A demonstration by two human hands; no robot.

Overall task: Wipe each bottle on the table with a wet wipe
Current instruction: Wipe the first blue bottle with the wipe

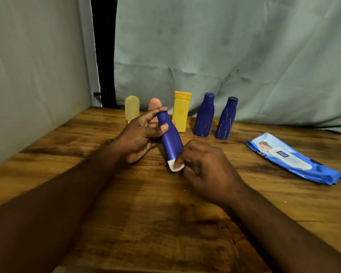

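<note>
My left hand [140, 134] grips a blue bottle [170, 137] near its neck and holds it tilted over the wooden table [126, 213]. My right hand [203, 166] pinches a white wet wipe [173, 166] against the bottle's lower end. Behind stand a pale yellow bottle [132, 108], a pink bottle [155, 105] partly hidden by my fingers, a yellow bottle [181, 113] and two more blue bottles [204, 115] [226, 119].
A blue wet wipe pack [291, 158] lies flat on the table at the right. A grey-green cloth [224, 46] hangs behind the bottles, and a cloth-covered wall [34, 75] borders the table on the left.
</note>
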